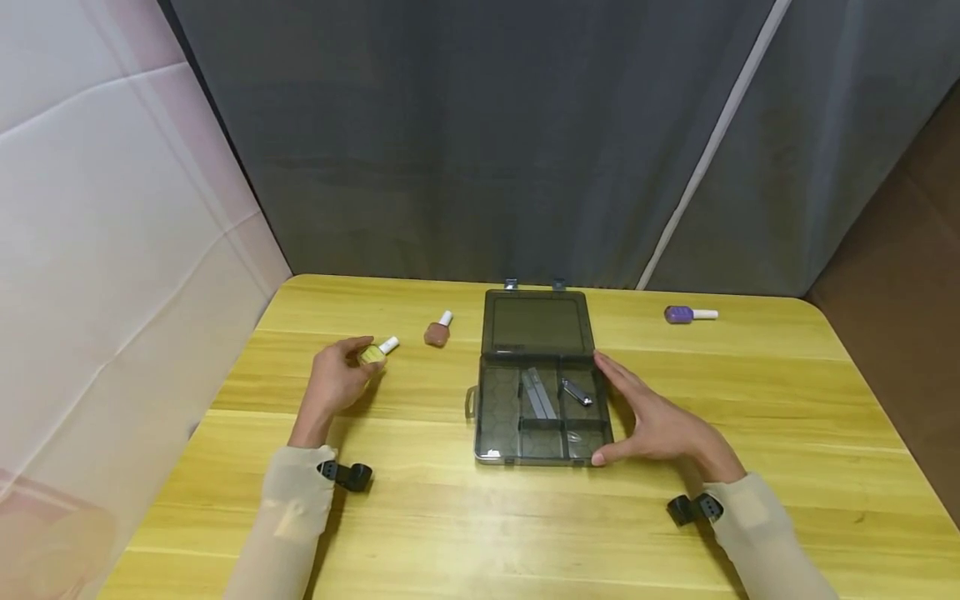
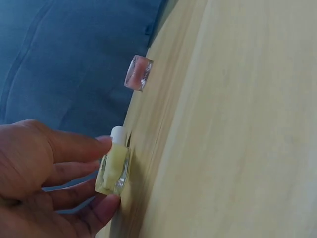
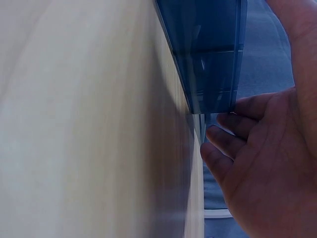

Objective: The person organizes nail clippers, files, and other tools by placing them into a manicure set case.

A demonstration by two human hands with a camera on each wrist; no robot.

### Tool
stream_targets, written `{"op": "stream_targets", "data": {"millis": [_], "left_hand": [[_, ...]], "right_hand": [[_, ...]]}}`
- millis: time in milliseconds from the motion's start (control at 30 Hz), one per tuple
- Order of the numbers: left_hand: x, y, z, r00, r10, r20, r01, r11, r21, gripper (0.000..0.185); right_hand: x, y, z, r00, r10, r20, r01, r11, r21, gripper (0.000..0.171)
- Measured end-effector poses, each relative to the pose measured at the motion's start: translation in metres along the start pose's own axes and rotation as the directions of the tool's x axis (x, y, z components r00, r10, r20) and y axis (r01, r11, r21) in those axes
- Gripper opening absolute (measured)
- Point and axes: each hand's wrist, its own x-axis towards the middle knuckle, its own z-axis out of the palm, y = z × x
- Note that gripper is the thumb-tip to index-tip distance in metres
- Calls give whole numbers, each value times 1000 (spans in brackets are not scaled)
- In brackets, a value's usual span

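My left hand (image 1: 341,379) pinches a yellow nail polish bottle (image 2: 114,168) with a white cap between thumb and fingers, close over the table's left part. An opened dark translucent organizer box (image 1: 497,408) lies at the middle, its lid (image 1: 536,321) laid back. Along the box's right side, my right hand (image 1: 660,425) spreads its thumb and fingers, thumb tip at the front corner and fingertips at the side wall. Inside the box, grey nail files (image 1: 538,394) fill one compartment and a nail clipper (image 1: 577,392) another. A small clear item (image 1: 573,437) sits in the front right compartment.
A pinkish-brown nail polish bottle (image 1: 437,333) lies between my left hand and the box. Farther right, near the back edge, is a purple nail polish bottle (image 1: 681,314). Grey curtain (image 1: 450,142) hangs behind the wooden table (image 1: 517,533).
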Motion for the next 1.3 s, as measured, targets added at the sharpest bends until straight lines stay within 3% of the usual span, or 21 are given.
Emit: {"op": "stream_targets", "data": {"millis": [333, 600, 1300], "left_hand": [[1, -2, 6, 998, 54, -28, -53, 998, 26, 44], [-1, 2, 12, 988, 111, -103, -109, 994, 27, 40], [-7, 34, 22, 988, 156, -13, -157, 981, -114, 42]], "right_hand": [[0, -1, -1, 1000, 0, -3, 0, 1000, 2, 140], [0, -2, 0, 1000, 0, 0, 0, 1000, 5, 140], [-1, -2, -1, 1000, 19, 4, -19, 1000, 5, 141]]}}
